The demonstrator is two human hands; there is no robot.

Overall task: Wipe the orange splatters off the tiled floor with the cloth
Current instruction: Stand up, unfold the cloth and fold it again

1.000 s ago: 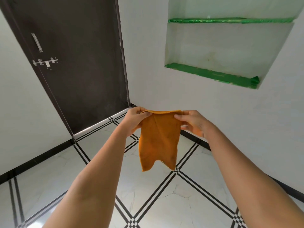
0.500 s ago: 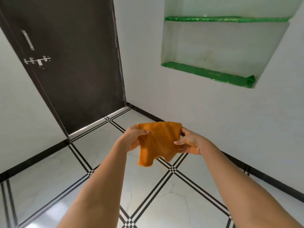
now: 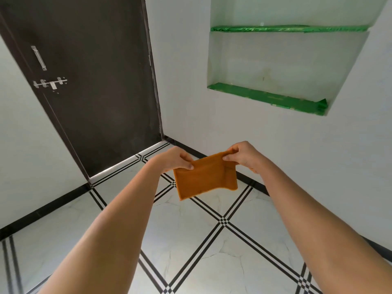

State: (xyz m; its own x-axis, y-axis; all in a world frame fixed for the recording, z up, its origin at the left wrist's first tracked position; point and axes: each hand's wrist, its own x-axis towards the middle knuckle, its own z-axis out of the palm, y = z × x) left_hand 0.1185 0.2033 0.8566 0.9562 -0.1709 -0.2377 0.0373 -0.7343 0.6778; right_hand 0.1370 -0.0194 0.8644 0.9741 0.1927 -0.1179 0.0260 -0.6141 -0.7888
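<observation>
An orange cloth (image 3: 204, 179) hangs folded in the air in front of me, well above the white tiled floor (image 3: 191, 234). My left hand (image 3: 177, 159) pinches its upper left corner. My right hand (image 3: 244, 157) pinches its upper right corner, which sits a little higher. The cloth is stretched between both hands as a short rectangle. No orange splatters show on the visible tiles.
A dark brown door (image 3: 91, 81) with a metal latch (image 3: 49, 82) stands closed at the far left. A wall niche with green-lined shelves (image 3: 269, 98) is at the upper right. Black skirting (image 3: 42, 211) runs along the white walls. Black double lines cross the floor diagonally.
The cloth hung long from both hands a second ago. It has since been folded up into a shorter, wider rectangle, and both hands now hold it stretched.
</observation>
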